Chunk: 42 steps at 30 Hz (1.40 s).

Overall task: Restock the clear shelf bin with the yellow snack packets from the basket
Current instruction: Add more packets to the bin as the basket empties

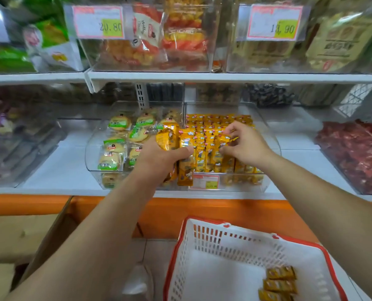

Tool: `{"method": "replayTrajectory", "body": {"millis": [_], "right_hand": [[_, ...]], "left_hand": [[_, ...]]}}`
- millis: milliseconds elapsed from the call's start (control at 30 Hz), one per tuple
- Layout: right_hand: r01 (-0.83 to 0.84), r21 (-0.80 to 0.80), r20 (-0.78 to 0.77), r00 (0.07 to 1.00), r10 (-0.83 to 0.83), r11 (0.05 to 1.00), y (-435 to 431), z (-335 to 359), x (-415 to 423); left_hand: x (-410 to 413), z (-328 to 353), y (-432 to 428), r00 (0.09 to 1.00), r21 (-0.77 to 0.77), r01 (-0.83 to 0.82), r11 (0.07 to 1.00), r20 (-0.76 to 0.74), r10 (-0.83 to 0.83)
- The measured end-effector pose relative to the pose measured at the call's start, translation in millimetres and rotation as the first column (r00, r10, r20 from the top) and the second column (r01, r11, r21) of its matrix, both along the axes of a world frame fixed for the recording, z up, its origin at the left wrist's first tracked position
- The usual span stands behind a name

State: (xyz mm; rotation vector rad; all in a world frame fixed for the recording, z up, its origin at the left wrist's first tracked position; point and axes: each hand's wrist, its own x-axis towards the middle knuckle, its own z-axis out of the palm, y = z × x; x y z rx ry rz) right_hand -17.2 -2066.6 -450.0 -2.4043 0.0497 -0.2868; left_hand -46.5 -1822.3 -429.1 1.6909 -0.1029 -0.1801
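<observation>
Both hands over clear shelf bin [274, 146]: left hand [159, 157] clamped round a bunch of yellow snack packets [170, 140] at bin's left edge, right hand [243, 146] pinching one packet w/ fingertips above packed rows. Few packets left in basket [193, 253] below.

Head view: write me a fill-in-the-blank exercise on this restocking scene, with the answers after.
1. The left hand grips a bunch of ____ snack packets.
2. The right hand reaches into the clear ____ on the shelf.
3. The white basket has a ____ rim.
4. The price tag at upper right reads ____.

Answers: yellow; bin; red; 13.90
</observation>
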Motion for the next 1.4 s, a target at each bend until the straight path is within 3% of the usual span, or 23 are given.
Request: {"method": "replayTrajectory", "body": {"millis": [67, 233, 433, 633, 767, 833, 1067, 1233, 1400], "right_hand": [[-0.005, -0.154, -0.044, 0.999, -0.002, 0.988, -2, -10, 11], [-0.022, -0.355, -0.131, 0.991, -0.027, 0.935, -4, -24, 19], [-0.028, -0.424, -0.094, 0.995, -0.013, 0.905, 0, -31, 15], [-0.006, -0.241, 0.026, 1.0, 0.013, 0.97, -18, 0, -32], [-0.038, 0.087, -0.005, 0.999, 0.038, 0.995, -33, 9, -100], [-0.047, 0.267, -0.021, 0.998, 0.055, 0.962, -36, 5, -129], [-0.078, 0.528, -0.067, 0.989, 0.133, 0.846, -17, -7, -158], [-0.059, 0.562, -0.033, 0.995, 0.094, 0.825, -9, -3, -158], [0.013, 0.69, -0.083, 0.995, 0.061, 0.724, -25, 7, -160]], "left_hand": [[1, 0, 0, 1.0, 0.013, 0.0, 1.0, -0.011, 0.0], [4, -2, 0, 1.0, 0.032, -0.013, 0.999, -0.016, 0.014], [4, -5, -6, 1.0, 0.009, 0.006, 1.0, -0.023, -0.006], [1, -7, -20, 0.998, -0.013, 0.023, 1.0, -0.054, -0.024], [-5, -9, -37, 0.994, 0.002, 0.095, 0.995, -0.046, -0.095], [-11, -10, -46, 0.99, 0.006, 0.132, 0.991, -0.058, -0.131], [-41, -10, -79, 0.966, -0.107, 0.22, 0.97, -0.115, -0.232], [-59, -13, -103, 0.955, -0.227, 0.217, 0.949, -0.154, -0.255], [-50, -6, -96, 0.948, -0.273, 0.122, 0.954, -0.252, -0.193]]}}
